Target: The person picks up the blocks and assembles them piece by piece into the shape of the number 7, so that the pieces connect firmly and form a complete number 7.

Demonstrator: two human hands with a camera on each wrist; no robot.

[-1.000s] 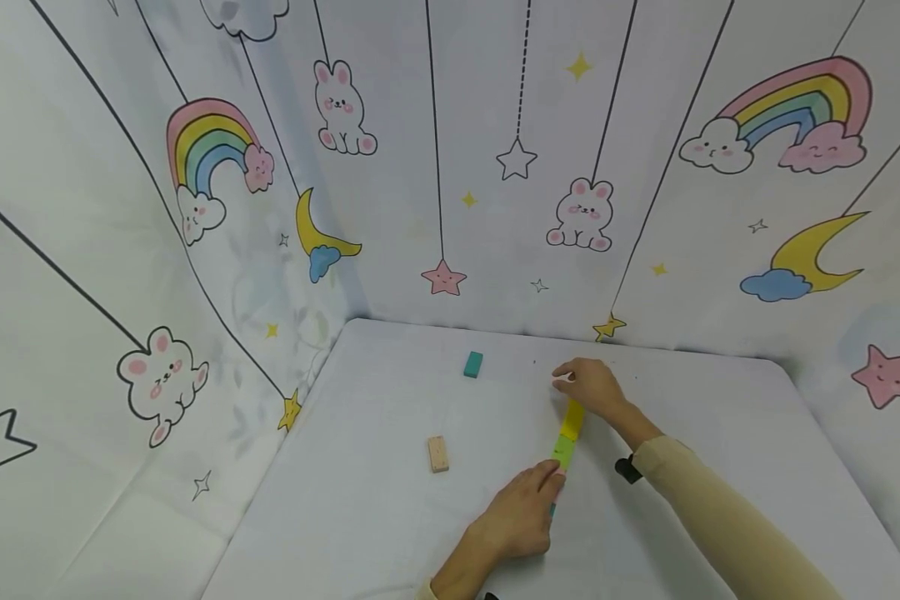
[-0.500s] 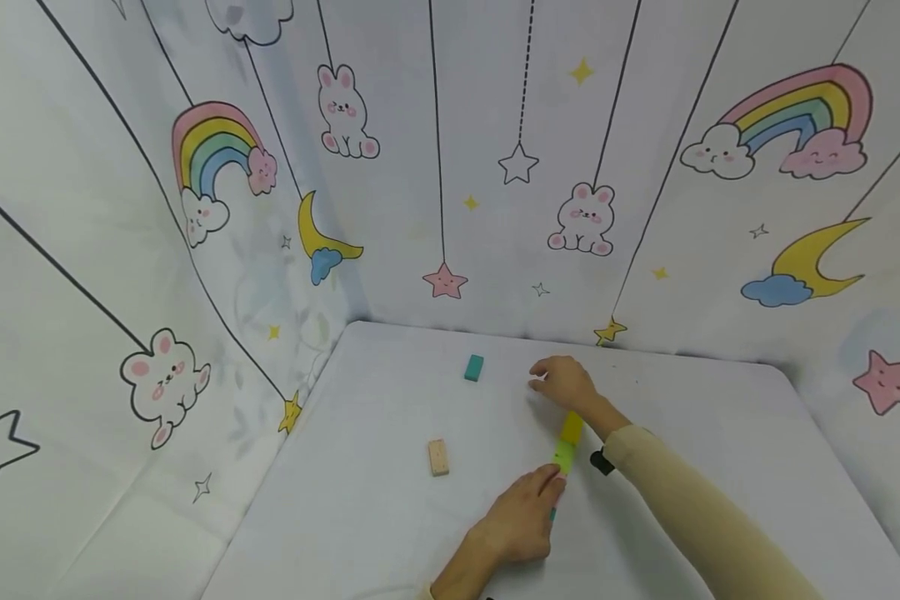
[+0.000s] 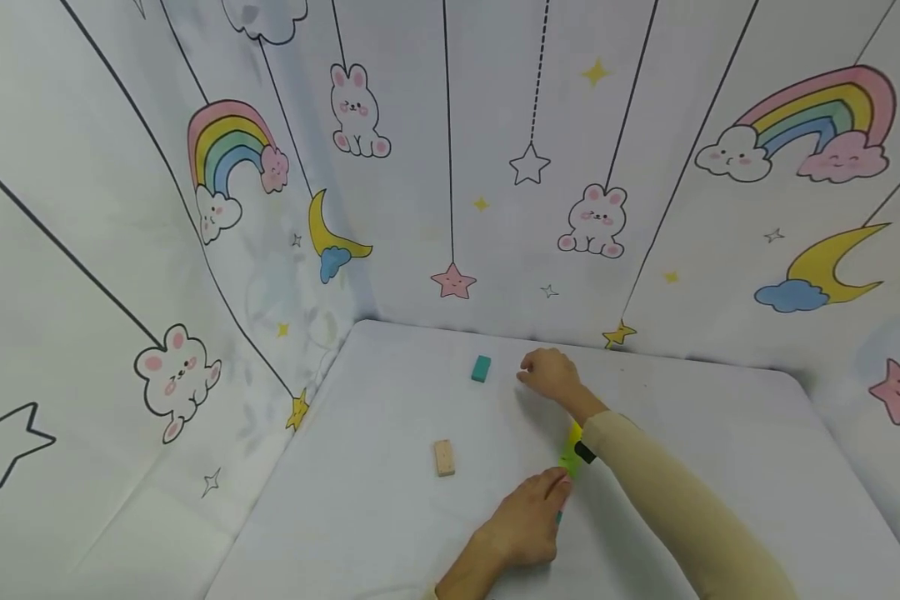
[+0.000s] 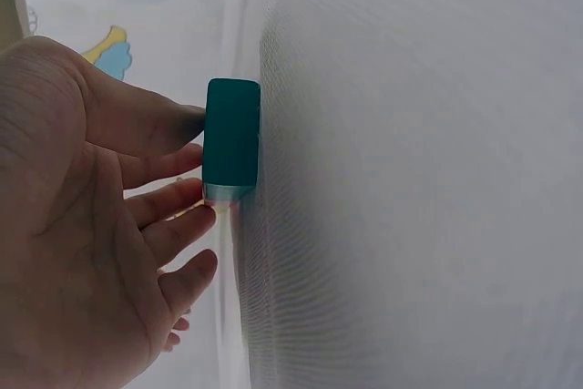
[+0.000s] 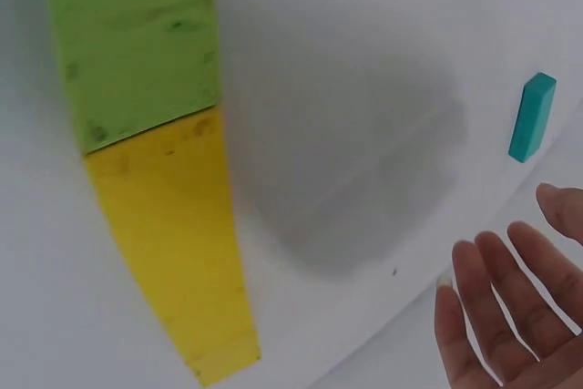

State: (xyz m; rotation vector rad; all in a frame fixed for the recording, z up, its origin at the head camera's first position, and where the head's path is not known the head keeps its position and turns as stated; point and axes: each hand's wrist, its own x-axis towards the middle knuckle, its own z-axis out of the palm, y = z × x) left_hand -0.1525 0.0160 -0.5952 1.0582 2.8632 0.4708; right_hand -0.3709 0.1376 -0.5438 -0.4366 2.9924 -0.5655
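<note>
My left hand (image 3: 523, 518) rests on a row of coloured blocks, its thumb and fingertips touching the upper side of the near teal block (image 4: 232, 134) and the part beyond it. A lime green block (image 5: 137, 52) and a yellow block (image 5: 178, 243) lie end to end farther along this row. In the head view the hands and the right wrist's camera hide much of it. My right hand (image 3: 551, 373) hovers past the yellow end with loosely bent fingers and nothing in them. Left of it, a separate teal block (image 3: 481, 368) lies on the white table.
A plain wooden block (image 3: 444, 457) lies left of the row, nearer than the loose teal block. The white table (image 3: 330, 500) meets a patterned cloth wall (image 3: 412, 208) at the back and left.
My right hand has moved left from the row's far end toward the loose teal block. The left hand stays on the row. The head view has shifted slightly.
</note>
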